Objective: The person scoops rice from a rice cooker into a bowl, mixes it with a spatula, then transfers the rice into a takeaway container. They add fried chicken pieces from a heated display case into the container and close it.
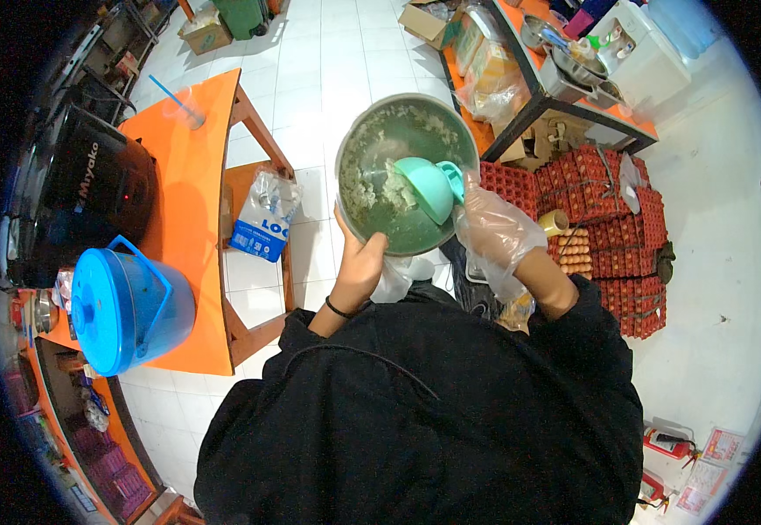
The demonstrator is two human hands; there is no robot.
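Above white tiles (319, 52), left fingers (376, 242) grip a bowl (420, 131), right fingers (475, 194) a turquoise scoop (427, 188), rice (393, 189) apparently mostly out, clumps left.

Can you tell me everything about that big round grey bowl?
The big round grey bowl has a circular rim and a greenish-grey inside; metal or plastic, I can't tell. White, rice-like food clings in bits to its wall, with a bigger clump near the middle. Its open top faces the camera. The bare left hand grips the rim on the person's side. A mint-green, dome-shaped scoop, held by the right hand in a clear plastic glove, reaches inside. Its underside is hidden.
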